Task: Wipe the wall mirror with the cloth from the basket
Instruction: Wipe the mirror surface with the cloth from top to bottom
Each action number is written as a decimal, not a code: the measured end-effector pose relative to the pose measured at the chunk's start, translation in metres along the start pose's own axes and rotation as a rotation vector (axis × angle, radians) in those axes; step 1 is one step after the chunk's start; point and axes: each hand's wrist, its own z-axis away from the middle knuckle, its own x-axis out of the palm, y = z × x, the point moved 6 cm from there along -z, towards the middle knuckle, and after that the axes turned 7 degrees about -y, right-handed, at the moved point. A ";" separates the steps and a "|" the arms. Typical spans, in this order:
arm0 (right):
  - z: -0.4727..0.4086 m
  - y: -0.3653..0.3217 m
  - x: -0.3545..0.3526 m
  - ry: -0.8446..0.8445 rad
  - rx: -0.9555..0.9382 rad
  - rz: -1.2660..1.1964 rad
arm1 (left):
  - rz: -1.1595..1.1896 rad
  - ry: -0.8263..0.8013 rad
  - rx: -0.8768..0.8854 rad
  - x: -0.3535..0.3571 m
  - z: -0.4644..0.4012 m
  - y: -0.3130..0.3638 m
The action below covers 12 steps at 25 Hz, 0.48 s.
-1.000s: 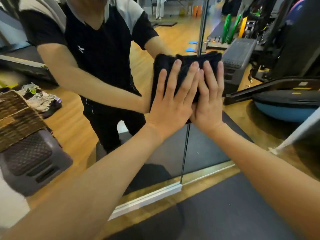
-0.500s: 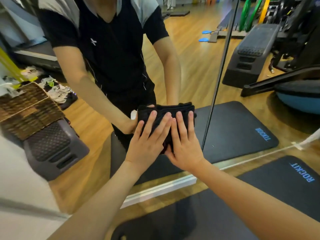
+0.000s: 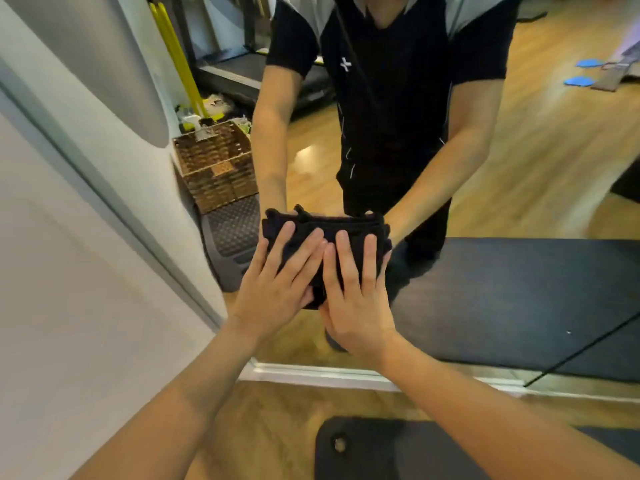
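Observation:
A folded dark cloth [image 3: 329, 230] lies flat against the wall mirror [image 3: 519, 174], low down near the mirror's left edge. My left hand [image 3: 277, 289] and my right hand [image 3: 356, 299] press on it side by side with straight fingers. The cloth's lower part is hidden under my palms. In the mirror I see the reflection of a person in a black shirt with both arms reaching to the cloth. A woven basket [image 3: 216, 164] shows in the mirror as a reflection, to the left of the cloth.
A white wall [image 3: 69, 271] runs along the left, up to the mirror's edge. A white baseboard strip [image 3: 329, 375] borders the mirror's bottom. A dark mat [image 3: 398, 448] lies on the wooden floor below my arms. A grey step platform [image 3: 232, 237] is reflected under the basket.
Both hands have slid the cloth down the mirror and to the left, from a high spot by the seam to a low spot near the mirror's left edge.

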 end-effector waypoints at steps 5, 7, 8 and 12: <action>-0.049 -0.094 0.031 0.032 -0.047 -0.048 | -0.051 -0.030 -0.068 0.008 0.062 -0.094; -0.068 -0.131 0.043 0.042 -0.088 -0.033 | -0.092 -0.045 -0.109 0.010 0.087 -0.130; -0.075 -0.147 0.050 0.046 -0.109 -0.016 | -0.123 -0.054 -0.121 0.011 0.099 -0.145; -0.083 -0.168 0.067 0.076 -0.106 -0.004 | -0.109 -0.060 -0.142 0.018 0.116 -0.163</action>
